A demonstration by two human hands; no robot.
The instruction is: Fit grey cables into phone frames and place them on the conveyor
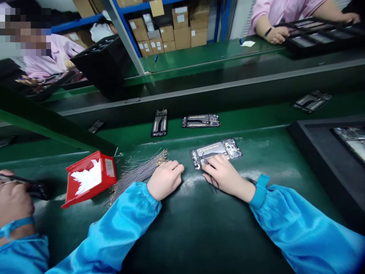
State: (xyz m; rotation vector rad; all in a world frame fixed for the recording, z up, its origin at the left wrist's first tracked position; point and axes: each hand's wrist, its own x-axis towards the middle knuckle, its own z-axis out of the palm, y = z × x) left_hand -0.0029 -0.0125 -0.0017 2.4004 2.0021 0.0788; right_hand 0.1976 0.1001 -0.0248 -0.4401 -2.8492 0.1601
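Beside the bundle of thin grey cables with gold-coloured ends, my left hand is curled closed. Its fingertips are pressed together, and whatever they hold is hidden. My right hand is closed on slim dark tweezers, only partly visible between the fingers. It rests at the lower edge of an opened phone, whose bare circuit board and inner frame face up. That phone lies slightly tilted on the green work surface, and my right fingers cover part of its near side.
Left of the cables stands a red bin of white strips. More opened phones lie along the back ledge. A black tray sits at the right. A co-worker's hand is at far left; people in pink work across the bench.
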